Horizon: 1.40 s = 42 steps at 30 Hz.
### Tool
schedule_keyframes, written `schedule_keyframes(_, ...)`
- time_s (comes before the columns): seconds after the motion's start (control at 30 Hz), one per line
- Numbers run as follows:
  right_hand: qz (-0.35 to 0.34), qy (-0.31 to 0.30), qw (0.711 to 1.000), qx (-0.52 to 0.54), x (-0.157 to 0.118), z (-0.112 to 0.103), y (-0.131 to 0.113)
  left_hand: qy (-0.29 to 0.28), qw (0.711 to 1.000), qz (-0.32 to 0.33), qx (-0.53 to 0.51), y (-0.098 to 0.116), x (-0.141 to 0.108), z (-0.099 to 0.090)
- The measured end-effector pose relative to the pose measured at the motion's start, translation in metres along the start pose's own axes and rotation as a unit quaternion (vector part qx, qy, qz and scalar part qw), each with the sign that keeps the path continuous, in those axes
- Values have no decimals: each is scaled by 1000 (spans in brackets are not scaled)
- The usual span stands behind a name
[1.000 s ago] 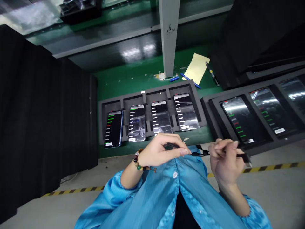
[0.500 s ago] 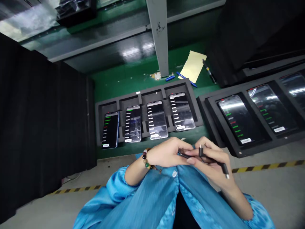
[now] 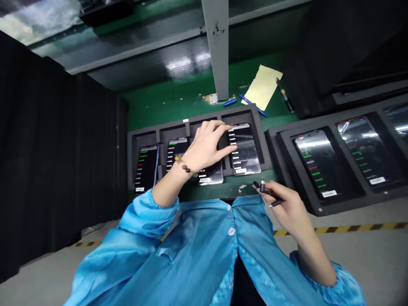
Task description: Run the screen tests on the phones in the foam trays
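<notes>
My left hand [image 3: 205,144], with a beaded bracelet at the wrist, stretches over the black tray [image 3: 263,146], fingers apart and holding nothing. Its thumb and fingertips are at the left edge of the rightmost phone [image 3: 245,153]; whether they touch it I cannot tell. Beneath that hand lies another phone [image 3: 212,175], partly covered. Farther left, a phone [image 3: 174,148] is half hidden by my wrist, and a blue-edged phone [image 3: 145,168] lies at the end. In front of the tray, my right hand [image 3: 288,204] is closed on a short black cable [image 3: 270,196] with metal plug ends.
A second black tray [image 3: 342,199] with several phones stands on the right. Behind the first tray lie a yellow paper [image 3: 263,87], a blue pen [image 3: 255,106], its cap [image 3: 230,102] and a black marker [image 3: 284,95]. A grey post [image 3: 218,51] rises behind.
My left hand has left my right hand and moved up and forward over the tray, its fingers opening. My right hand keeps the cable and has shifted slightly, turning it.
</notes>
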State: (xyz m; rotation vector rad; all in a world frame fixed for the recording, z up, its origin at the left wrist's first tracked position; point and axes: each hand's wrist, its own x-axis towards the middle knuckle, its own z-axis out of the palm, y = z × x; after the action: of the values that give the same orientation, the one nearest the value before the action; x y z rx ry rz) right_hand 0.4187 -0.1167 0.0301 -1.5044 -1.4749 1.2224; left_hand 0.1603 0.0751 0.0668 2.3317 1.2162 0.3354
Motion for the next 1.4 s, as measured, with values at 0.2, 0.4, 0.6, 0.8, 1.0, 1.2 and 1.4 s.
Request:
schedule_keyframes(0.2, -49, -18, 996, -69, 12, 0, -2, -41, 997, 18, 68, -10, 20, 15)
schedule_keyframes(0.4, -54, -12, 991, -121, 18, 6, -2, -30, 997, 37, 58, -9, 38, 15)
schedule_keyframes(0.6, -70, -45, 987, -135, 19, 2, 3, -44, 997, 29, 64, -10, 55, 18)
schedule_keyframes(0.8, -51, -33, 990, -128, 19, 3, 1, -57, 997, 25, 34, -10, 58, 17)
schedule_keyframes(1.0, -52, -22, 991, -118, 22, 4, 4, -52, 998, 7, 23, -8, 61, 19)
schedule_keyframes(1.2, -96, 44, 982, -157, 18, 2, 13, -57, 998, 5, 9, -7, 53, 15)
schedule_keyframes(1.4, -67, 108, 979, -161, -16, 2, 9, 17, 999, 10, 26, -34, 3, -21)
